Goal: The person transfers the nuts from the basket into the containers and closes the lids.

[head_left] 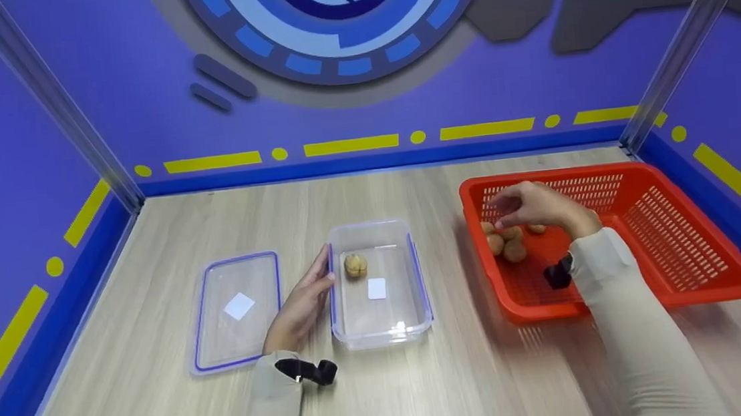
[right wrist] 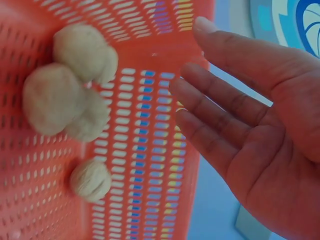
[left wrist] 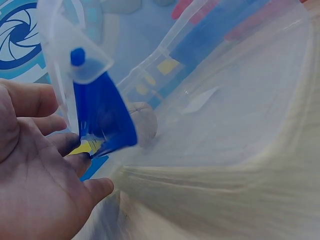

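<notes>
My left hand [head_left: 302, 308] rests along the left side of a clear plastic container [head_left: 360, 316], its fingers extended against the wall. Inside that container lies one walnut [head_left: 355, 265] beside a white label [head_left: 376, 288]. Over the left part of a red plastic basket [head_left: 681, 234] hovers my right hand [head_left: 531, 209]. The right wrist view shows this hand [right wrist: 260, 120] with loosely bent fingers and nothing between them. Several walnuts [right wrist: 52, 98] lie in the basket just below it, most bunched together and one walnut [right wrist: 91, 180] apart.
Left of the container, a clear lid [head_left: 221, 342] with a blue seal and a white label lies flat on the wooden table [head_left: 453, 388]. Blue printed panels [head_left: 362, 115] enclose the back and sides. The basket stands near the right panel.
</notes>
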A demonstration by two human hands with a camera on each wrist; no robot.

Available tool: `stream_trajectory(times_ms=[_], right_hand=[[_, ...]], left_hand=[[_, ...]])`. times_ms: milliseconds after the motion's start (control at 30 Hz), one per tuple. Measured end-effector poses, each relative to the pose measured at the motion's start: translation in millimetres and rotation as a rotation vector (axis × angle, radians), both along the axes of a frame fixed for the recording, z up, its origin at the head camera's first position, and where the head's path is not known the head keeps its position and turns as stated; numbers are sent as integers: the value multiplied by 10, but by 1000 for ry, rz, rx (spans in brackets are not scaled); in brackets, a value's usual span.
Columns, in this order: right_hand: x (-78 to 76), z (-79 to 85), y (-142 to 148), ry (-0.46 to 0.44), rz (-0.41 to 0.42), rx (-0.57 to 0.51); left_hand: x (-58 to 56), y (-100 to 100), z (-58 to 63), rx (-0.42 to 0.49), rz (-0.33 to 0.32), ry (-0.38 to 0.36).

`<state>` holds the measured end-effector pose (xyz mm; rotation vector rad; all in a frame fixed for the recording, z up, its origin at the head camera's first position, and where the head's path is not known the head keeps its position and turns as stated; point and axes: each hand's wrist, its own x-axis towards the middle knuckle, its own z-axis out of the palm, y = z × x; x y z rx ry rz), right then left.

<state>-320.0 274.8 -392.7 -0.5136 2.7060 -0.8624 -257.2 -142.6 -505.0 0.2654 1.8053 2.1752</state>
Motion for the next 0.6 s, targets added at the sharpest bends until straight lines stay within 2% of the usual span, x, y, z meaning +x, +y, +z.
stream_trajectory(times_ms=[233,333,600], right_hand=[[16,-111,91,-95,-11,41],[17,-150,126,-107,10,41],[-1,-195,199,-146,4,60]], left_hand=[[5,-5,4,-9,12,-16],[-1,-7,-3,-8,13,-16],[-1,-2,-7,-2,26,-16]])
